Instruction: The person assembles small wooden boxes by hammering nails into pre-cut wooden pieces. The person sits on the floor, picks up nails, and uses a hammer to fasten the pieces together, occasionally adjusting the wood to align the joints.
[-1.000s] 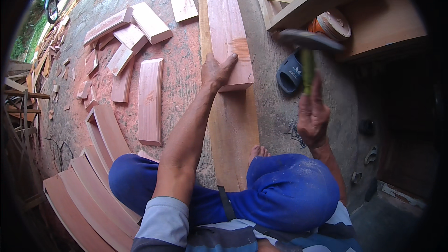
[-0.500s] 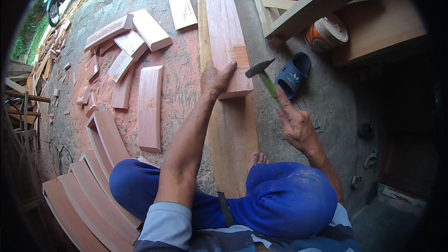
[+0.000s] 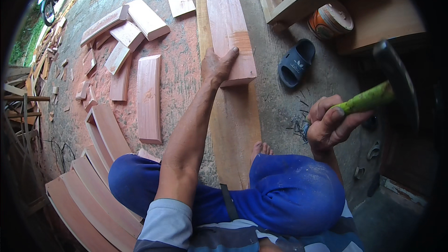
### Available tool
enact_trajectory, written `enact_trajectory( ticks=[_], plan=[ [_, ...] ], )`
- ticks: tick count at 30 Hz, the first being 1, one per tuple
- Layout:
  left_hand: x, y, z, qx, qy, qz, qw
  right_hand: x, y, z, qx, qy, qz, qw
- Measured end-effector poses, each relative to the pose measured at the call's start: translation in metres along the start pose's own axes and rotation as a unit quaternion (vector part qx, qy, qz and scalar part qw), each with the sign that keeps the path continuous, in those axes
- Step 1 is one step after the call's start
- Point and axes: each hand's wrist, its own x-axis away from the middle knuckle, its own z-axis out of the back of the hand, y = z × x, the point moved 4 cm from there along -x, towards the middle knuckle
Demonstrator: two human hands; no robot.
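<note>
My left hand (image 3: 220,65) grips the near part of a long pinkish wooden block (image 3: 227,11), thumb on its top face and the other fingers hidden along its left side. The block lies lengthwise over a long plank (image 3: 233,126) on the floor. Out to the right, my right hand (image 3: 332,123) is closed round the green handle of a hammer (image 3: 366,98). The hammer's dark head is raised, well apart from the block, and slightly smeared by motion. Loose nails (image 3: 299,125) lie on the floor just left of my right hand.
A dark blue slipper (image 3: 297,63) lies right of the plank. Farther right are an orange-and-white tub (image 3: 330,21) and a wooden frame (image 3: 322,1). Cut wooden pieces (image 3: 149,98) are scattered on the left. Curved boards (image 3: 88,205) stand by my left knee.
My right hand has swung the hammer away from the block, to the right and up toward me. My left hand keeps its hold on the block. The whole view has shifted slightly.
</note>
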Motion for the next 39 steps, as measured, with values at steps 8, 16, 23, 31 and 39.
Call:
enact_trajectory(
  ticks=[8,16,23,31,39],
  plan=[
    [-0.001,0.007,-0.015,0.009,-0.008,-0.007,1.0,0.021,0.023,-0.033,-0.023,-0.073,0.039,0.996],
    [-0.017,0.012,-0.014,0.109,0.011,-0.036,0.993,0.05,0.08,-0.081,0.018,-0.204,-0.159,0.966],
    [-0.02,0.0,-0.037,0.26,-0.033,-0.056,0.963,0.147,0.07,-0.087,-0.146,-0.16,-0.338,0.916],
    [-0.058,0.0,-0.027,0.306,-0.101,-0.041,0.946,0.183,0.102,-0.093,0.012,-0.272,-0.286,0.919],
    [-0.015,-0.049,-0.023,0.355,-0.093,-0.121,0.923,0.195,0.25,0.016,0.162,0.08,-0.403,0.897]
  ],
)
